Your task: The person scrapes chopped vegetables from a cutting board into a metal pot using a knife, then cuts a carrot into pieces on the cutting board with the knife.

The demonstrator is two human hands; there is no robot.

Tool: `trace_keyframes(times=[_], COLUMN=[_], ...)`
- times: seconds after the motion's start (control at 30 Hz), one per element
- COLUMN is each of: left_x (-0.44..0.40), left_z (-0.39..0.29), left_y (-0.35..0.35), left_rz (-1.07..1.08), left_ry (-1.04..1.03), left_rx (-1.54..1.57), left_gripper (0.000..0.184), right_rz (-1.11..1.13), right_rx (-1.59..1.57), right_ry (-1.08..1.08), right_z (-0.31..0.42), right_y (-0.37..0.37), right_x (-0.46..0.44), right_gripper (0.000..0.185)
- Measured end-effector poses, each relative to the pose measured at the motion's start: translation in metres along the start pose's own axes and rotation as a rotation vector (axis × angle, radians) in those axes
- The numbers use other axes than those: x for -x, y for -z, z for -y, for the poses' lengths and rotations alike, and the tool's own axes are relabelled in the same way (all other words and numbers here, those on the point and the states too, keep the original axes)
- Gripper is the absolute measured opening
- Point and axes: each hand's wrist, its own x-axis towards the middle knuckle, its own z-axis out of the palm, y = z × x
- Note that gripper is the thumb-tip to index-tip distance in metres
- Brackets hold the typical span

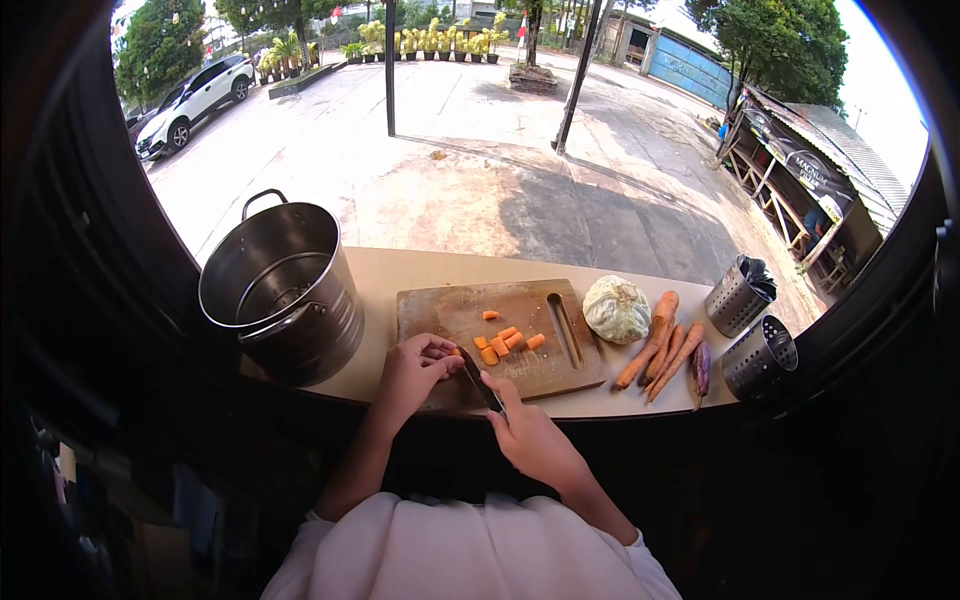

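Observation:
My right hand [525, 425] is closed around the handle of a knife [473, 374], its dark blade angled up and to the left. The fingers of my left hand [422, 362] pinch a small carrot piece, mostly hidden, right beside the blade. Both hands are over the near edge of a wooden cutting board [440, 312], which has a long slot at its right end. Several cut carrot pieces [502, 345] lie loose in the middle of the board.
A large steel pot [335, 335] stands left of the board. To the right are a cabbage [616, 310], several whole carrots [655, 350], a purple eggplant-like vegetable [702, 368] and two perforated metal holders [738, 300]. The counter's [400, 262] far edge faces a paved yard.

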Motion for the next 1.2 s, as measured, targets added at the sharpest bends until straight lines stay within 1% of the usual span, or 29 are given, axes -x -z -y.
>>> trace_keyframes(times=[0.1,0.3,0.4,0.63,0.73,0.83,1.0,1.2], left_x=[-0.005,-0.005,-0.004,-0.003,-0.004,-0.005,-0.006,-0.007], left_z=[0.003,-0.004,-0.002,-0.004,0.000,0.002,0.006,0.009], left_y=[0.002,-0.001,-0.004,-0.008,-0.009,-0.008,-0.007,-0.007], left_rz=[0.014,-0.001,-0.021,-0.079,-0.093,-0.081,-0.069,-0.067], left_ry=[0.003,0.029,0.030,0.042,0.032,0.000,-0.028,-0.039], left_rx=[0.038,0.038,0.024,-0.041,-0.007,-0.036,0.007,0.006], left_gripper=[0.016,0.014,0.015,0.015,0.013,0.011,0.013,0.013], right_rz=[0.074,0.065,0.105,0.087,0.082,0.082,0.120,0.092], right_rx=[-0.030,0.051,0.048,0.039,0.050,0.086,0.178,0.180], right_ry=[-0.086,-0.051,-0.094,-0.065,-0.050,-0.036,-0.045,0.001], right_z=[0.011,0.005,0.011,0.014,0.016,0.014,0.021,0.019], right_y=[0.008,0.008,0.014,0.018,0.017,0.014,0.013,0.007], right_x=[-0.003,-0.006,-0.004,0.003,0.004,0.004,-0.001,-0.008], right_gripper=[0.048,0.048,0.048,0.049,0.049,0.050,0.053,0.054])
